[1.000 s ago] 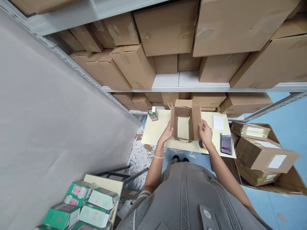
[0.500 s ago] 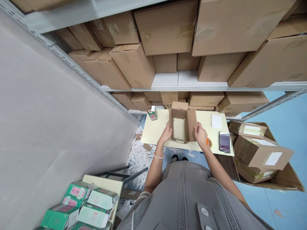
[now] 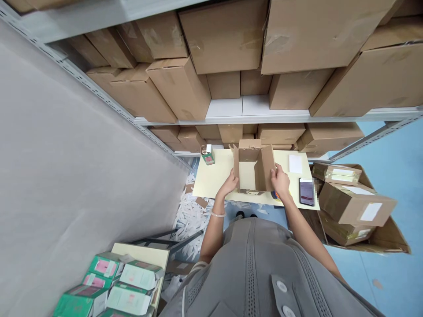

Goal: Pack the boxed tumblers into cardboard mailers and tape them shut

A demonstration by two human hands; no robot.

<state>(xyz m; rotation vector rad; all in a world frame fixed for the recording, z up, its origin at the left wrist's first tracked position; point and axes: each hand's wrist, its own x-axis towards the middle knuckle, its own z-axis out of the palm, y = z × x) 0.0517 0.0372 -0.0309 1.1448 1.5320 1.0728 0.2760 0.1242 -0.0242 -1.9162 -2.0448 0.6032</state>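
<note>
Between my hands is a cardboard box with its top flaps folded outward; pale yellow shows through its inside. My left hand grips the box's left side, thumb along the edge. On the right flap, my right hand is closed with the thumb on the near side. A roll of tape lies partly hidden behind my right hand. The narrow pale yellow table lies below the box. At its back left stands a small green and white carton.
A phone and a white paper lie at the table's right. Beyond it, shelves hold many cardboard boxes. An open carton of taped parcels stands right; green boxes lie lower left. Paper strips cover the floor.
The box's right flap has swung outward with my right hand, which has shifted slightly right. My left hand stays on the left side. The whole view has shifted a little.
</note>
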